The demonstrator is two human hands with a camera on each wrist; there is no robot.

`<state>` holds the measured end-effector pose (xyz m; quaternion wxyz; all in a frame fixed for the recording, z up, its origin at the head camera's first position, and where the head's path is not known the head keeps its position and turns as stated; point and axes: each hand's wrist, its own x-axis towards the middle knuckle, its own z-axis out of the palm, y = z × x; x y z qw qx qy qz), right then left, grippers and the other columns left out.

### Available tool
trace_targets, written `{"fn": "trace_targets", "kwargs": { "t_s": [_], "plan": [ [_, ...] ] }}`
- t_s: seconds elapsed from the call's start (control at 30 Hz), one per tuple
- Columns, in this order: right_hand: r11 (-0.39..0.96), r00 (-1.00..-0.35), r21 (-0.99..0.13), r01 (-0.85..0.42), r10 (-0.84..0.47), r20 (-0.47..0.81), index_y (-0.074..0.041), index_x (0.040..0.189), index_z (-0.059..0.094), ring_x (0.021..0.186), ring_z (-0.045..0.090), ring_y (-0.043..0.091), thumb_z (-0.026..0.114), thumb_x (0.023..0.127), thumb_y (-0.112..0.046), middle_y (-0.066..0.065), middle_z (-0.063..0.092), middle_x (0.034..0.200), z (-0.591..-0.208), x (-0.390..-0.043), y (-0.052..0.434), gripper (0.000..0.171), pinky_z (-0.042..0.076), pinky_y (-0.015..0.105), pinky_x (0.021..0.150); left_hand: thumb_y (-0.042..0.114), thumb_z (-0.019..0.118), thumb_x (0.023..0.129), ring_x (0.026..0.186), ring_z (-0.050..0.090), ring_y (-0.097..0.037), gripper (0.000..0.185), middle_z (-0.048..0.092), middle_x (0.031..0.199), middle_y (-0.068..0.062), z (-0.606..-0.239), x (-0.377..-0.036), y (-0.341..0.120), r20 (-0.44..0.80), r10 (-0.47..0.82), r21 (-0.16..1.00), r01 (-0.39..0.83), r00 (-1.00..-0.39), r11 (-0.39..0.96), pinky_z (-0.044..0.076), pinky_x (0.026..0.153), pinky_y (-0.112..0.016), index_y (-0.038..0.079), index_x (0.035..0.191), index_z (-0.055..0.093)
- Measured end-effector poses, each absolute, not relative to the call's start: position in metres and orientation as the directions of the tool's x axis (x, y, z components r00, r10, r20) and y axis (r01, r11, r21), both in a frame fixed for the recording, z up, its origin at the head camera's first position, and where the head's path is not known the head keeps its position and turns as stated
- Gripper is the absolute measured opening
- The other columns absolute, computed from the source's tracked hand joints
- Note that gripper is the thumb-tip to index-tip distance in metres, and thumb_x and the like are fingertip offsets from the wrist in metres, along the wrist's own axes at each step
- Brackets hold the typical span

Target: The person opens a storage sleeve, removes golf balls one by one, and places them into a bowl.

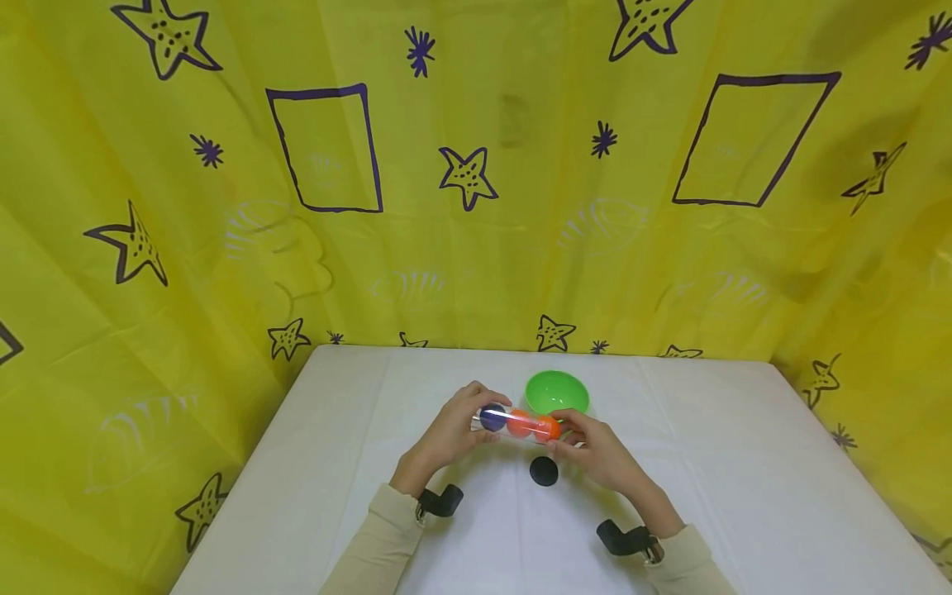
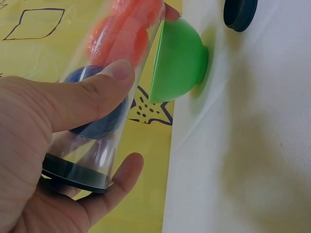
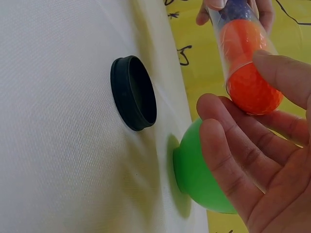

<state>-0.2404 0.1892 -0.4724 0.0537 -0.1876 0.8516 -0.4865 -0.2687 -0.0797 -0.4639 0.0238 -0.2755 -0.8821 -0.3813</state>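
Note:
My left hand grips a clear plastic tube, its thumb lying across the wall. A dark cap closes the tube's end at the left palm. Inside sits a dark blue ball, followed by an orange ball. A second orange ball bulges out of the uncapped end. There my right hand pinches this ball, thumb at the rim and fingers curved on the other side. A loose black cap lies on the table below the tube, and a green bowl stands just behind it.
The white-covered table ends at the back against a yellow curtain printed with stars. Black wrist mounts sit on the left wrist and right wrist.

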Motion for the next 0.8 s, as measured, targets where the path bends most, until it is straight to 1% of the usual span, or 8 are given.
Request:
{"fn": "trace_targets", "kwargs": {
  "t_s": [0.23, 0.47, 0.63, 0.8],
  "plan": [
    [0.484, -0.931, -0.837, -0.256, -0.356, 0.079, 0.002, 0.132, 0.057, 0.085, 0.067, 0.017, 0.073, 0.095, -0.020, 0.014, 0.071, 0.109, -0.4757, -0.2432, 0.1917, 0.045, 0.056, 0.023, 0.071, 0.006, 0.084, 0.082, 0.109, 0.057, -0.015, 0.050, 0.059, 0.113, 0.001, -0.4644, -0.2687, -0.0805, 0.264, 0.470, 0.666, 0.512, -0.842, 0.542, 0.052, 0.101, -0.038, 0.022, 0.127, 0.067],
    [0.466, -0.929, -0.845, -0.261, -0.358, 0.089, 0.001, 0.128, 0.059, 0.085, 0.068, 0.017, 0.072, 0.096, -0.018, 0.015, 0.071, 0.111, -0.4789, -0.2452, 0.1954, 0.040, 0.057, 0.024, 0.071, 0.005, 0.084, 0.081, 0.108, 0.057, -0.017, 0.049, 0.060, 0.111, 0.000, -0.4663, -0.2699, -0.0811, 0.281, 0.476, 0.666, 0.527, -0.833, 0.528, 0.052, 0.098, -0.039, 0.021, 0.125, 0.069],
    [0.438, -0.923, -0.858, -0.268, -0.371, 0.099, 0.004, 0.130, 0.058, 0.083, 0.068, 0.015, 0.073, 0.095, -0.017, 0.017, 0.071, 0.109, -0.4790, -0.2454, 0.1957, 0.043, 0.057, 0.025, 0.070, 0.004, 0.085, 0.081, 0.108, 0.057, -0.018, 0.050, 0.060, 0.112, -0.002, -0.4672, -0.2703, -0.0812, 0.282, 0.480, 0.671, 0.528, -0.831, 0.521, 0.052, 0.099, -0.041, 0.019, 0.125, 0.068],
    [0.440, -0.920, -0.856, -0.270, -0.380, 0.095, 0.001, 0.128, 0.061, 0.083, 0.067, 0.013, 0.074, 0.094, -0.019, 0.013, 0.071, 0.105, -0.4803, -0.2456, 0.1963, 0.041, 0.057, 0.024, 0.070, 0.003, 0.084, 0.081, 0.107, 0.058, -0.018, 0.050, 0.060, 0.112, -0.003, -0.4681, -0.2709, -0.0815, 0.277, 0.486, 0.681, 0.526, -0.829, 0.509, 0.051, 0.099, -0.041, 0.018, 0.125, 0.068]
  ]
}}
